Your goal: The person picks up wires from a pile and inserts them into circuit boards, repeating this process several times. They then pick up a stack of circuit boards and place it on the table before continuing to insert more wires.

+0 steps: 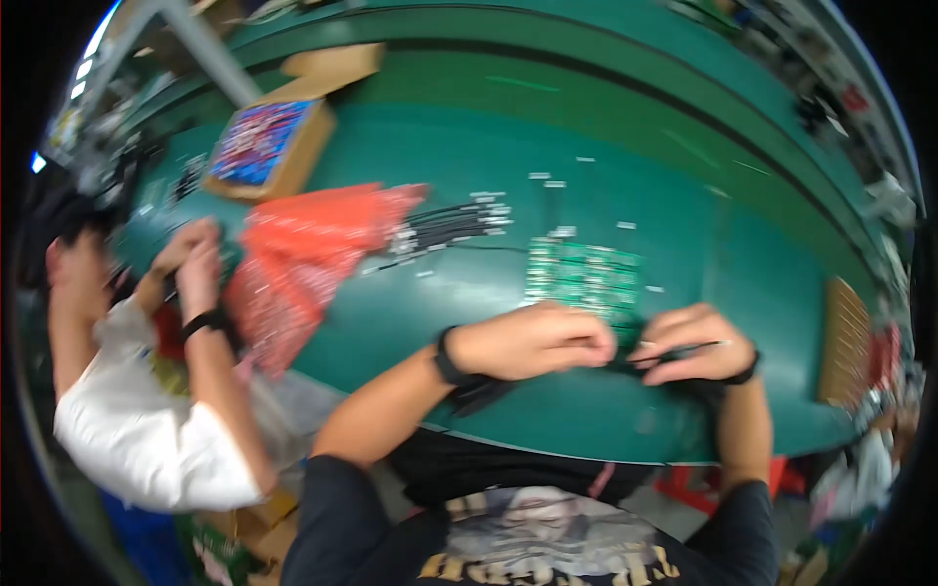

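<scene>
Both my hands are just above the green table, close together near its front edge. My left hand [539,342] is closed, its fingertips pinched by the lower corner of a panel of green circuit boards [583,273]; what they hold is hidden. In my right hand [696,344], a slim black piece [686,351] with a pale tip lies between thumb and fingers; blur hides its exact kind. A dark strip [481,396] lies under my left wrist. Left of the boards is a bundle of black cables [451,225] with white connector ends.
Red bubble wrap [303,244] spreads left of the cables, by an open cardboard box [293,156] of blue and red parts. A co-worker in a white shirt [156,410] works at the left. Small white pieces dot the green table [430,342]. Brown cardboard [843,342] stands at right.
</scene>
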### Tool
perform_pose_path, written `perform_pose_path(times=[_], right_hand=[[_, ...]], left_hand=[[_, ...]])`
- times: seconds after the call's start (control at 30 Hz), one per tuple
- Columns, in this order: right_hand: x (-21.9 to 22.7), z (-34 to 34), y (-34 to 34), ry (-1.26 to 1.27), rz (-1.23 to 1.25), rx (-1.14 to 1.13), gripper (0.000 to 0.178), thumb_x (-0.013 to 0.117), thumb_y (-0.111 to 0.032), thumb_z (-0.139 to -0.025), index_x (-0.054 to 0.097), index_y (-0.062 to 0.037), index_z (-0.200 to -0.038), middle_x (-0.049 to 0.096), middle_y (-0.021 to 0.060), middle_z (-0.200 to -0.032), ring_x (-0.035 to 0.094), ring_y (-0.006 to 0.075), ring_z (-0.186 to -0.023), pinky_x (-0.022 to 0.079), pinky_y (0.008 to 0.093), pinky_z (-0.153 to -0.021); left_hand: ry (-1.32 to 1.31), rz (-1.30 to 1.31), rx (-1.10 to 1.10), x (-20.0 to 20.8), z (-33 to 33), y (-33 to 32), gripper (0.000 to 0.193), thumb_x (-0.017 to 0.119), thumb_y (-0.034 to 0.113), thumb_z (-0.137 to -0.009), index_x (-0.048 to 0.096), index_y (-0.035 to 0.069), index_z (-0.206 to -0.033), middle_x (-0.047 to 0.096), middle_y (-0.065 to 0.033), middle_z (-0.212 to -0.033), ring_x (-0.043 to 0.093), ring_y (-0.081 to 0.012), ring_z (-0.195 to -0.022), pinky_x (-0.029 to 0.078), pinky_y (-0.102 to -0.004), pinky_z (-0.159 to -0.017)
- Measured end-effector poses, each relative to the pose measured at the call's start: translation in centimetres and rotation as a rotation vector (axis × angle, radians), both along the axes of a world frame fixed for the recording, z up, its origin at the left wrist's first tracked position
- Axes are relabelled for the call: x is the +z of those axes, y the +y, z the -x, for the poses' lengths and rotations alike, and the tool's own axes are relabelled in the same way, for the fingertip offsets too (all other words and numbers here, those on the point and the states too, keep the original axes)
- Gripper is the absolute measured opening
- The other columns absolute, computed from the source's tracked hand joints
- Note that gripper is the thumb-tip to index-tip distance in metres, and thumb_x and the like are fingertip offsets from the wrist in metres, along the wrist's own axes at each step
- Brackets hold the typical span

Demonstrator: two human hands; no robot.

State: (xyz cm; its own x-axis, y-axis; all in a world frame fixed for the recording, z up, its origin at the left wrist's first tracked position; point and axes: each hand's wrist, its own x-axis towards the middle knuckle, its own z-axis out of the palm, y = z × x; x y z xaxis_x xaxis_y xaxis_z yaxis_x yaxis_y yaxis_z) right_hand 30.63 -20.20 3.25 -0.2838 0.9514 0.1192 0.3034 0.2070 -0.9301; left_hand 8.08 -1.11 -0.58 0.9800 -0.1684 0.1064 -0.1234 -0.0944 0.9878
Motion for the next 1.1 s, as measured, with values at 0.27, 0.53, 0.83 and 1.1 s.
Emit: perform_pose_path(times=[0.27,0.53,0.83,1.1], right_hand=[[-0.6,3.6,-0.6,-0.111,-0.134,-0.036,0.024,0.085,0.0,-0.083,0.079,0.0017,-0.106,0.076,0.0145,-0.096,0.074,0.0246,-0.081,0.057,0.0325,-0.07],[-1.8,2.7,-0.5,-0.11,-0.149,-0.278,0.015,0.084,-0.001,-0.084,0.08,0.0015,-0.097,0.076,0.0133,-0.09,0.073,0.0235,-0.08,0.057,0.0326,-0.07],[-2.1,3.4,-0.3,-0.169,-0.112,-0.361,0.015,0.085,-0.004,-0.083,0.081,-0.0006,-0.097,0.077,0.0117,-0.091,0.072,0.0229,-0.079,0.057,0.033,-0.071],[-2.3,3.7,0.0,-0.206,-0.076,-0.438,0.014,0.083,-0.003,-0.085,0.08,-0.0018,-0.098,0.076,0.0111,-0.09,0.071,0.0234,-0.08,0.056,0.0334,-0.072]], left_hand=[[0.05,-0.048,-0.119,-1.1,-0.7,-1.0,0.013,0.068,0.012,-0.102,0.068,0.004,-0.112,0.068,-0.0032,-0.09,0.065,-0.0121,-0.071,0.051,-0.0286,-0.064],[0.012,-0.028,0.051,-1.1,-1.0,-1.1,0.017,0.074,0.006,-0.096,0.071,0.002,-0.112,0.069,-0.005,-0.087,0.065,-0.0086,-0.071,0.052,-0.0253,-0.062],[-0.042,-0.126,0.13,-1.4,-1.2,-0.9,0.013,0.075,0.008,-0.096,0.074,-0.001,-0.106,0.071,-0.0044,-0.087,0.069,-0.0103,-0.066,0.053,-0.025,-0.057],[0.113,-0.015,0.283,-1.5,-1.3,-1.6,0.01,0.073,0.011,-0.097,0.075,0.001,-0.099,0.073,-0.0063,-0.08,0.068,-0.0136,-0.059,0.054,-0.0279,-0.055]])
